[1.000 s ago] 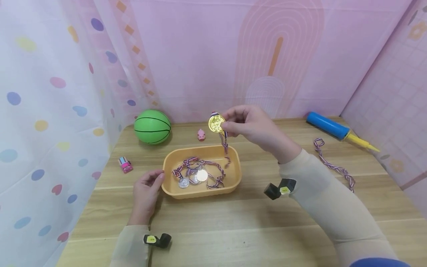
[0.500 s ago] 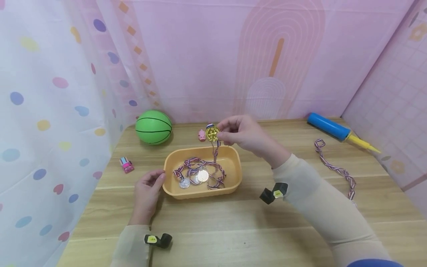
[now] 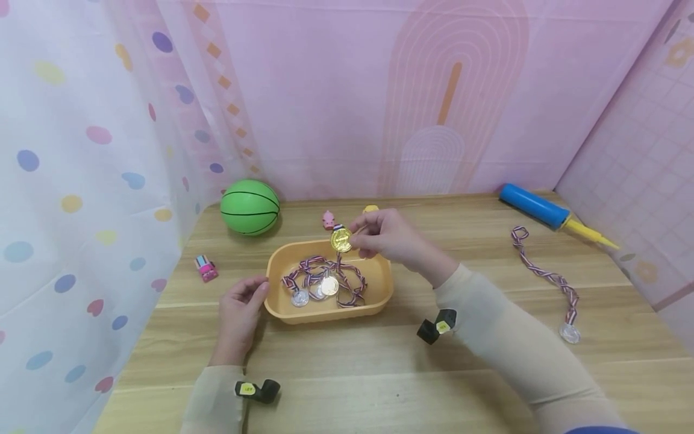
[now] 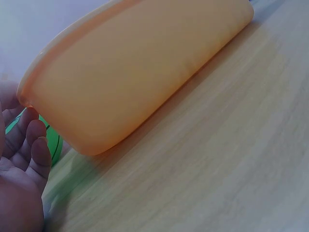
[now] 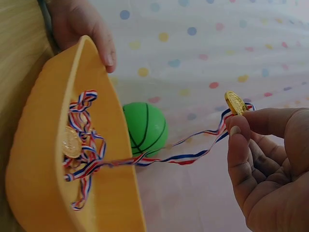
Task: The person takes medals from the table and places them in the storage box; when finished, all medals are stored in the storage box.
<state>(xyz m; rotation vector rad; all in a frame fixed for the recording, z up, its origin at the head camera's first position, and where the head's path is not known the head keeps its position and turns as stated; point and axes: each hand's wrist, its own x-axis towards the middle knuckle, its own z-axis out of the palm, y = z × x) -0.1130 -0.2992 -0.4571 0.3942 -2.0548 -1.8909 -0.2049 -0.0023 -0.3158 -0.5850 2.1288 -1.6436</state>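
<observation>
Thumb and fingertips of my right hand point(image 3: 387, 238) pinch a gold medal point(image 3: 341, 239) above an orange plastic basin point(image 3: 325, 315). Its striped ribbon point(image 5: 186, 158) hangs down into the basin, as the right wrist view shows. Inside lie a silver medal point(image 3: 300, 298), another gold-coloured medal point(image 3: 329, 286) and tangled red, white and blue ribbons point(image 3: 355, 289); a further medal is partly covered. My left hand point(image 3: 237, 313) grips the basin's left rim, thumb at the top edge and fingers curled against the outside in the left wrist view.
Behind the basin are a green ball point(image 3: 249, 207), a small pink toy point(image 3: 328, 220) and a yellow object point(image 3: 371, 209), partly hidden. A pink toy car point(image 3: 206, 268) stands left. At right lie a silver medal with ribbon point(image 3: 569, 333) and a blue hand pump point(image 3: 534, 205).
My right hand has lowered the gold medal and shifted it left toward the basin, and more ribbon now lies inside. The left hand stays at the rim.
</observation>
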